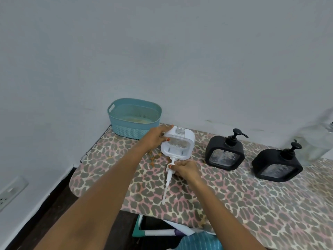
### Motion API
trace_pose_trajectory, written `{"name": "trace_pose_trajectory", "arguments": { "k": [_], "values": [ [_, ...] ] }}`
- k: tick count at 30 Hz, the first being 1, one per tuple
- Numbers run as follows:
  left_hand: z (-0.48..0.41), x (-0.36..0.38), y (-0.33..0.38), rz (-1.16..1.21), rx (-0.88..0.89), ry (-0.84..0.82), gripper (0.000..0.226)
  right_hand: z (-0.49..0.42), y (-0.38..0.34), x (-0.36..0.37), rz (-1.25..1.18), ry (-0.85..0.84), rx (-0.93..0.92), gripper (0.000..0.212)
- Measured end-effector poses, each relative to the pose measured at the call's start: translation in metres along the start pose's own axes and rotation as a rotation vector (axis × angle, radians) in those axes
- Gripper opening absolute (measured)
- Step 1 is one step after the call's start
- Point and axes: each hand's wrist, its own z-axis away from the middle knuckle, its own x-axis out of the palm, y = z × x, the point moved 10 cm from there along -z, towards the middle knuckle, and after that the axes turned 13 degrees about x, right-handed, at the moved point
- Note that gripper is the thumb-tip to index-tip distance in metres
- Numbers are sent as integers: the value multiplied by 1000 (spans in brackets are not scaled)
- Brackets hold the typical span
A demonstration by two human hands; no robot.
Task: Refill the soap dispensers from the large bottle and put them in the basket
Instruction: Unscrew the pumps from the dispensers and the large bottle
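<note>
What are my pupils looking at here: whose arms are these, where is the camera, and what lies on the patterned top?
No machine here: a person wears a camera on the head, so this single picture looks down along their own arms. The left hand holds a white square plastic soap dispenser, its neck open. The right hand pinches the white pump with its long tube, out of the dispenser. On the leopard-print board also stand two black square pump dispensers, pumps fitted, and a teal woven plastic basket at the back. A large clear bottle at the right edge is blurred.
</note>
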Motion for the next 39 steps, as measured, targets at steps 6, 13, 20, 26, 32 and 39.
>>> {"name": "trace_pose_trajectory", "arguments": {
  "k": [6,13,20,26,32,39],
  "values": [
    [1,1,0,-1,-3,5,60,-2,-2,0,34,7,-34,21],
    [6,-18,22,-17,12,158,59,2,3,-14,41,42,-25,29],
    [-1,-22,87,-27,194,296,38,19,-12,-68,39,163,-110,14],
    [-25,41,128,29,294,134,36,37,-23,-148,-14,396,-266,15],
    [-42,102,131,49,230,-22,59,41,-32,-206,-76,578,-376,19],
    [-52,119,113,96,141,-42,63,14,-56,-197,14,468,-471,41]
  ]
}}
